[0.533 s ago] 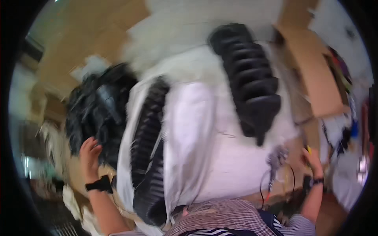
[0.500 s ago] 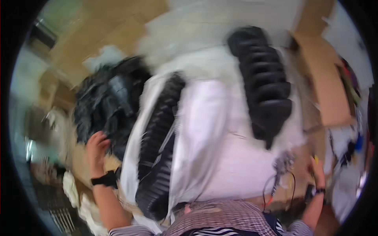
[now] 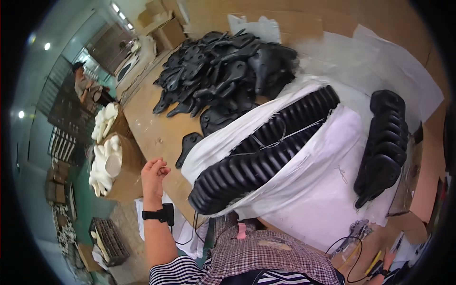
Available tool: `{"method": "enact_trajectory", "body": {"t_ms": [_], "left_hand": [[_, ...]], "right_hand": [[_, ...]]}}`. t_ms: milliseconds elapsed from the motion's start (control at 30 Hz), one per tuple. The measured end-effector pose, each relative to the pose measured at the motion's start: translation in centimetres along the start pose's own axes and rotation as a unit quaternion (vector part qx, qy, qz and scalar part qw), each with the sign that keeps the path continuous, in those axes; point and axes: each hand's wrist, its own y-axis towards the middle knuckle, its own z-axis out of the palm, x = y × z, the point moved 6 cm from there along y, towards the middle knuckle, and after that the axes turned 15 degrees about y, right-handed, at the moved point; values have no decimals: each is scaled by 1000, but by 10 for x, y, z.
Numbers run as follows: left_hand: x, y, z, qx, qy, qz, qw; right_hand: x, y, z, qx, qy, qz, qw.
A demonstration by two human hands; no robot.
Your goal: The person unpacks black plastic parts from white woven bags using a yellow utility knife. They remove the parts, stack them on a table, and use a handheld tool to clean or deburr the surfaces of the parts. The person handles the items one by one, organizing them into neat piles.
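Observation:
My left hand (image 3: 154, 178) hangs over the table's left edge, its fingers loosely curled and a little apart, nothing visible in it. Close to it lies a single flat black moulded piece (image 3: 189, 148). A white woven sack (image 3: 304, 164) is spread open around a long double row of nested black pieces (image 3: 261, 159), with thin white cord across them. Farther right lies a shorter stack of the same black pieces (image 3: 385, 140). My right hand (image 3: 389, 258) is at the lower right rim beside a yellow-handled tool (image 3: 375, 262); its fingers are too small to read.
A large heap of loose black pieces (image 3: 223, 71) covers the table's far side. Cartons of white moulded forms (image 3: 105, 166) stand on the floor at left, near a dark crate (image 3: 110, 242). A metal tool with a cable (image 3: 356, 232) lies near right. Another person (image 3: 90, 90) stands far left.
The view has swung left, so the table's things sit farther right and the floor at left shows. My left hand is beside the table edge now; my right hand is lower, near the rim.

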Motion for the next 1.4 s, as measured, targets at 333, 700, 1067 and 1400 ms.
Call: {"method": "enact_trajectory", "body": {"t_ms": [333,700,1067,1400], "left_hand": [[187,-72,-45,96,32,-119,988],[280,-184,-131,10,150,-123,981],[464,-468,-171,-186,66,-530,825],[472,-471,-98,19,499,-327,802]], "right_hand": [[572,-262,0,100,279,-579,759],[640,-335,80,128,86,-747,647],[641,-271,160,269,-42,-812,516],[630,-368,127,531,-168,-648,520]]}}
